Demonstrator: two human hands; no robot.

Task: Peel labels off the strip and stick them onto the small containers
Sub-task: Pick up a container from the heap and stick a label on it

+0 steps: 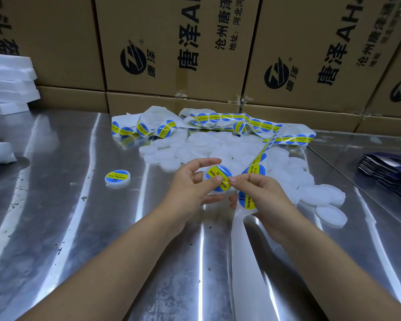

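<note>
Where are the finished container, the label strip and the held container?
finished container (117,178), head view, labelled top.
label strip (255,170), head view, one unpeeled label.
held container (218,174), head view, labelled top.

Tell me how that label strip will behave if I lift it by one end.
Probably floppy: the label strip lies in twisted loops by the cardboard boxes and curves through the right hand. Likely very light, being thin glossy backing. It may slide easily on the shiny metal table.
</note>
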